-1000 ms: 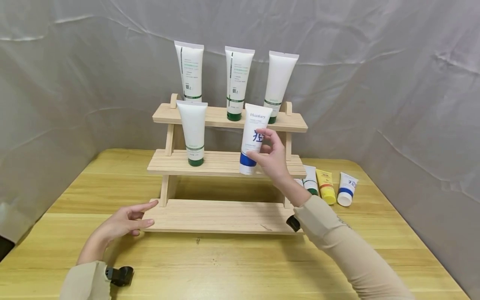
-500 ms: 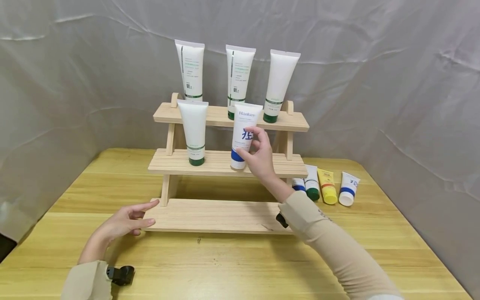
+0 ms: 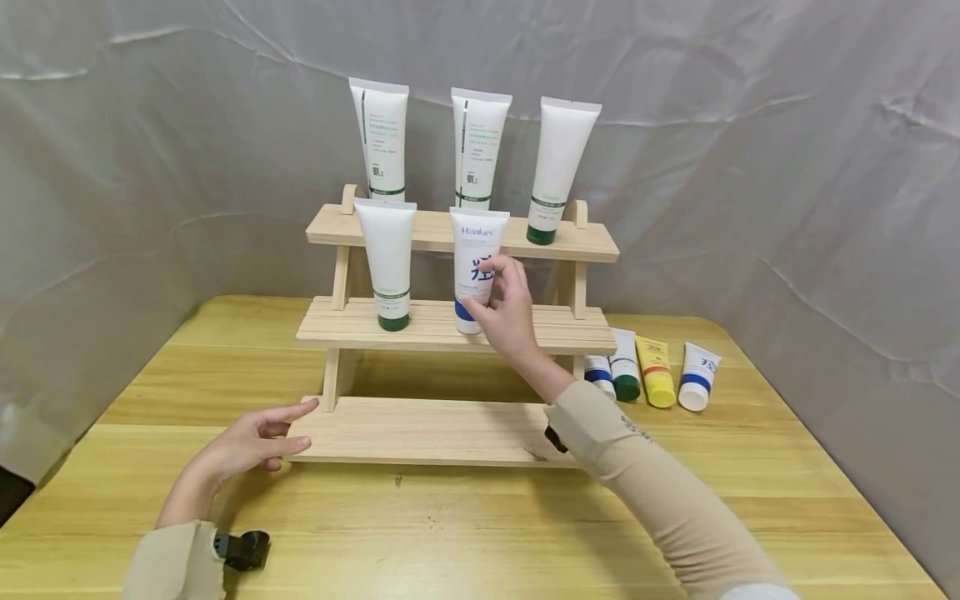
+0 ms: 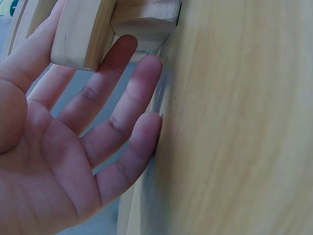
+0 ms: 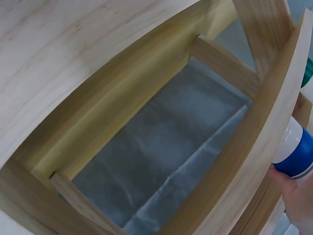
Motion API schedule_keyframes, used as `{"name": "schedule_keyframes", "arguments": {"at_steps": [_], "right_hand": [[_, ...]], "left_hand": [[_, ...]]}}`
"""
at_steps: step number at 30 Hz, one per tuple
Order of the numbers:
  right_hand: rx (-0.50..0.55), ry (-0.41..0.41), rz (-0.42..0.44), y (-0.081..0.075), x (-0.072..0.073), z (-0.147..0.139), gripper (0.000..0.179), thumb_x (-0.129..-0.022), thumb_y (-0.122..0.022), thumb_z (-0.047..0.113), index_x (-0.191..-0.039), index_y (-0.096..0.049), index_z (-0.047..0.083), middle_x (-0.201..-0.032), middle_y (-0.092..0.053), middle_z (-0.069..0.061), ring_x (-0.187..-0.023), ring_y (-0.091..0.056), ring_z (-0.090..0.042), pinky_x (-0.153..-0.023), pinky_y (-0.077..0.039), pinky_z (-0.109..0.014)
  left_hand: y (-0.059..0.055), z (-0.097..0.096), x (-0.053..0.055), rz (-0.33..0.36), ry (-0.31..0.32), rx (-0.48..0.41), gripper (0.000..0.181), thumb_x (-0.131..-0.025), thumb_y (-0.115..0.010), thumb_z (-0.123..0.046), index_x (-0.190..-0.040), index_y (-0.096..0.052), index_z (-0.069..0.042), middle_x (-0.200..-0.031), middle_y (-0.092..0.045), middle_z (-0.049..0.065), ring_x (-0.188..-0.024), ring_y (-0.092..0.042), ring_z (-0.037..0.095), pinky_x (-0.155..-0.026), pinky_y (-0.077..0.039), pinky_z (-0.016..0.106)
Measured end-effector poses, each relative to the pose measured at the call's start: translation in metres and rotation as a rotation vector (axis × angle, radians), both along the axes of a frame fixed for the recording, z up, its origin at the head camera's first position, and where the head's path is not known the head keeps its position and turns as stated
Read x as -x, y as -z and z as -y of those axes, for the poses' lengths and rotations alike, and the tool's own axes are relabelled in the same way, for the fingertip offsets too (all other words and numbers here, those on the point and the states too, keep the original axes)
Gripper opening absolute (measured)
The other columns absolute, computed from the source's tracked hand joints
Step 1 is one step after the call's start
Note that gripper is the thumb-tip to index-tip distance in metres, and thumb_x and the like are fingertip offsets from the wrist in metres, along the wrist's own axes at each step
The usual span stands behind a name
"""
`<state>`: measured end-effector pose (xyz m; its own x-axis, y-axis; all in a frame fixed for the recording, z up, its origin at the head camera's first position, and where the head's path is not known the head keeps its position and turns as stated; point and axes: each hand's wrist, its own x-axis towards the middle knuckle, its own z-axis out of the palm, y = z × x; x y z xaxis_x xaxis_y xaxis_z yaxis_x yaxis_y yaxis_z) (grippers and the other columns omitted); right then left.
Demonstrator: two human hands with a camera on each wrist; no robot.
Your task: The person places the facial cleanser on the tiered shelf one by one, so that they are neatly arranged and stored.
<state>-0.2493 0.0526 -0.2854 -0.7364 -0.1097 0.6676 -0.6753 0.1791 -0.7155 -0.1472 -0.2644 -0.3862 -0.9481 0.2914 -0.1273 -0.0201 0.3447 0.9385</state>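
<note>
Held blue-banded tube (image 3: 467, 265) farther left

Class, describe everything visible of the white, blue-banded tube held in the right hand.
The white, blue-banded, plastic-looking tube has a flat top seam, blue lettering, a large blue character partly covered by the right hand, and a white cap below the band. It is upright, cap down, at the middle shelf of the pale wooden stand, apart from the green-capped white tube on its left. Thumb and fingers pinch it; whether the cap touches the shelf is unclear.
</note>
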Motion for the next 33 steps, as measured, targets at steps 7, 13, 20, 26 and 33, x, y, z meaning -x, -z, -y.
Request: {"name": "schedule_keyframes", "arguments": {"at_steps": [7,13,20,26,33], "right_hand": [[-0.007,-0.008,-0.021,0.004,-0.001,-0.001,0.038,-0.074,-0.062,-0.015,-0.104,-0.040,-0.005,-0.110,-0.036,-0.019,-0.103,-0.049,-0.033,-0.077,-0.047,-0.042],[0.004,-0.018,-0.032,0.007,-0.003,-0.003,0.038,-0.074,-0.063,-0.014,-0.103,-0.040,-0.006,-0.109,-0.037,-0.019,-0.101,-0.051,-0.031,-0.076,-0.048,-0.040],[0.032,-0.041,-0.018,0.006,-0.006,-0.007,0.043,-0.072,-0.064,-0.015,-0.105,-0.037,-0.007,-0.112,-0.045,-0.022,-0.099,-0.053,-0.030,-0.080,-0.046,-0.038],[0.039,-0.001,0.015,0.004,-0.012,-0.013,0.045,-0.074,-0.066,-0.010,-0.110,-0.039,-0.010,-0.111,-0.045,-0.023,-0.101,-0.049,-0.031,-0.082,-0.044,-0.040],[0.039,0.039,0.049,-0.012,-0.040,-0.020,0.037,-0.078,-0.059,-0.013,-0.108,-0.039,-0.018,-0.107,-0.044,-0.027,-0.099,-0.046,-0.041,-0.081,-0.042,-0.049]], "left_hand": [[0.001,0.001,0.000,0.009,-0.019,0.001,0.065,-0.081,-0.067,-0.020,-0.134,-0.035,-0.001,-0.127,-0.040,0.030,-0.075,-0.050,0.013,-0.058,-0.046,0.029],[0.000,0.000,0.000,0.007,-0.009,0.014,0.064,-0.082,-0.066,-0.021,-0.134,-0.034,-0.001,-0.118,-0.046,0.026,-0.074,-0.047,0.012,-0.058,-0.046,0.030],[0.000,0.000,0.000,0.011,-0.006,0.014,0.063,-0.083,-0.065,-0.022,-0.135,-0.033,-0.002,-0.131,-0.032,0.032,-0.080,-0.047,0.012,-0.060,-0.046,0.031],[0.000,0.000,-0.001,0.020,-0.011,0.012,0.064,-0.083,-0.065,-0.021,-0.135,-0.034,-0.002,-0.131,-0.033,0.031,-0.079,-0.048,0.012,-0.060,-0.046,0.031],[0.000,0.000,-0.001,0.012,-0.003,0.008,0.064,-0.083,-0.064,-0.020,-0.135,-0.033,-0.001,-0.131,-0.033,0.031,-0.079,-0.048,0.012,-0.060,-0.046,0.031]]}}
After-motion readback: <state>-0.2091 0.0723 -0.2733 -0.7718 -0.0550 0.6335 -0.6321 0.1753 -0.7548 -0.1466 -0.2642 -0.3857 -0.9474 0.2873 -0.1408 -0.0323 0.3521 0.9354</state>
